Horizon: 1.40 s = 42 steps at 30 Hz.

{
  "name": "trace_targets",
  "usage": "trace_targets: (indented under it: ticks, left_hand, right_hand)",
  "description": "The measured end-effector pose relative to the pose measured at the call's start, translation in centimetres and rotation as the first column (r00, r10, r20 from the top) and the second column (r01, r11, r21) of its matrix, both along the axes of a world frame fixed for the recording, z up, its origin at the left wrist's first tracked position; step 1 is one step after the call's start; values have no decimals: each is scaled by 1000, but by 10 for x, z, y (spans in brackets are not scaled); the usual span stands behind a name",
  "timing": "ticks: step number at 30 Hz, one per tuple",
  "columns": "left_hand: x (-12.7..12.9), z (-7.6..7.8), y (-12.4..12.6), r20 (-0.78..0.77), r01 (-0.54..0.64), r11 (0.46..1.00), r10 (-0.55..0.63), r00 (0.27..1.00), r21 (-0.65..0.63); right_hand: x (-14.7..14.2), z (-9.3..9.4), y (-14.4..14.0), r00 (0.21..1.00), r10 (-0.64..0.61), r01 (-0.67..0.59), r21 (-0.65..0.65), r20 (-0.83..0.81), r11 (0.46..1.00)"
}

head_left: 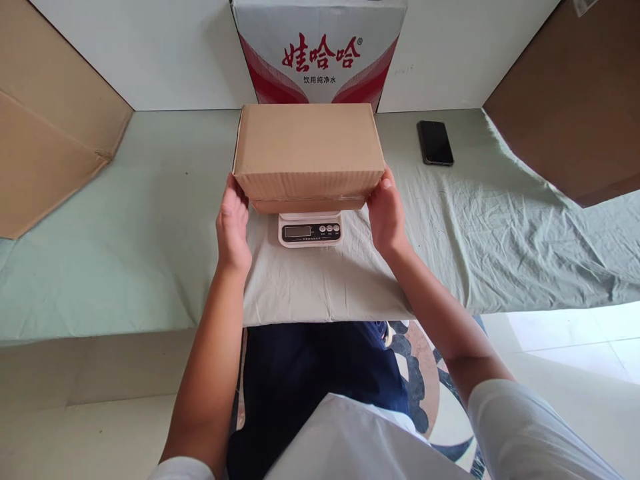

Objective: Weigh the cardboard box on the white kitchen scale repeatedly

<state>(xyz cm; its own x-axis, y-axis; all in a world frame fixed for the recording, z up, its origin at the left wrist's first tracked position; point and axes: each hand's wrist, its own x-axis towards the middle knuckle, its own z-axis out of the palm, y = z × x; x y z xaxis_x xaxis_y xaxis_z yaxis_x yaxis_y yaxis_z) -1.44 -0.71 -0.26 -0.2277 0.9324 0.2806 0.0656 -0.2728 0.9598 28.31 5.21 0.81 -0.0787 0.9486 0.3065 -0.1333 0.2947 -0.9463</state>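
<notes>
Brown cardboard box (pixel 306 140), upper centre of frame; top panel flat, edges mostly square, front face faintly ribbed; contents hidden, so weight cannot be told; judged stiff along the edges, likely to give if the broad panels are pressed; dry paper surface, probably not slippery; fragility of any contents unknown.

Left hand (pixel 234 217) lies against the box's left end near the lower front corner, thumb up, fingers partly hidden; right hand (pixel 387 213) matches it at the right end; the box is held between the two, each hand only slightly curved; best hold judged to be these same ends, low and level, since the corners should resist squeezing better than the panels.

Below the box, frame centre: white digital scale (pixel 311 231), display (pixel 297 231) showing no readable figures; whether the box rests on it or hangs just above cannot be told.

Farther out: pale green cloth (pixel 150 220) under the scale; red-and-white carton (pixel 321 53) behind, top centre; black phone (pixel 435 143), right of centre; brown cardboard panels (pixel 55 120) at upper left and upper right.
</notes>
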Motion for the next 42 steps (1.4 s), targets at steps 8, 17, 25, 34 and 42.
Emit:
trace_targets:
  ticks: [8, 17, 25, 34, 42]
  left_hand:
    - [3, -3, 1, 38, -4, 1000, 3, 999, 20]
    - [5, -2, 1, 50, 16, 1000, -17, 999, 23]
    - [9, 3, 0, 75, -16, 1000, 14, 997, 20]
    - [10, 5, 1, 68, -8, 1000, 7, 998, 13]
    - [6, -2, 1, -5, 12, 1000, -12, 1000, 15]
  right_hand:
    - [0, 0, -2, 1000, 11, -10, 4, -24, 1000]
    - [-2, 3, -2, 999, 7, -7, -2, -39, 1000]
    - [-1, -1, 2, 1000, 4, -4, 7, -12, 1000]
    - [-2, 2, 0, 999, 13, -13, -3, -33, 1000]
    - [-3, 2, 0, 999, 18, -18, -5, -37, 1000]
